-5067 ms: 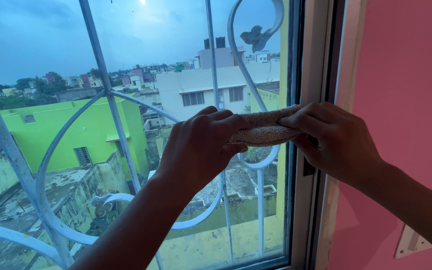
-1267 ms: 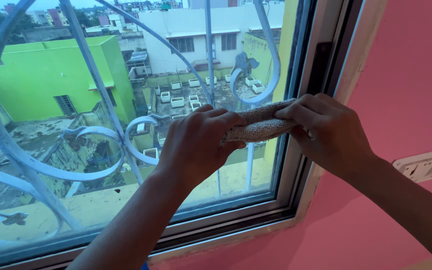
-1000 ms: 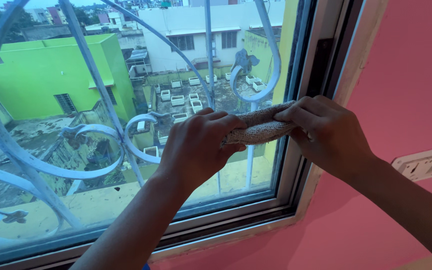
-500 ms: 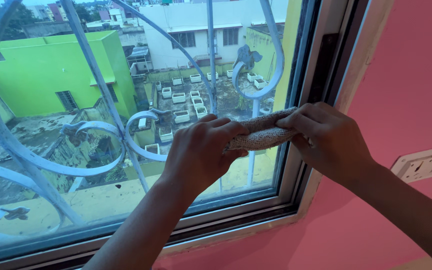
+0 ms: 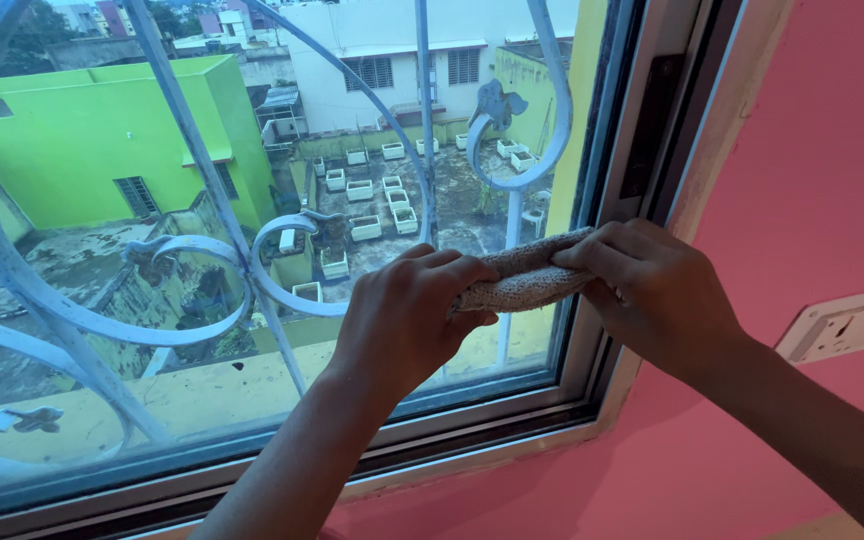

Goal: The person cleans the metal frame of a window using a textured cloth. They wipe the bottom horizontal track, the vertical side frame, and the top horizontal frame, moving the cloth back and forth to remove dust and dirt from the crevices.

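Note:
A rolled brown woven cloth (image 5: 524, 279) is stretched between both hands and held against the window glass (image 5: 372, 200), near the window's lower right corner. My left hand (image 5: 407, 315) grips its left end. My right hand (image 5: 652, 290) grips its right end next to the window frame (image 5: 607, 330). Most of the cloth's ends are hidden inside my fists.
A white curled metal grille (image 5: 202, 250) stands outside the glass. The sill and bottom frame (image 5: 432, 440) run below my hands. A pink wall (image 5: 812, 180) lies to the right, with a white switch plate (image 5: 842, 325) on it. Rooftops and a green building (image 5: 102, 140) lie outside.
Both hands and the cloth have slid down the glass, from mid-pane to near the lower right corner. In the last second they dropped a little further. The grip is unchanged.

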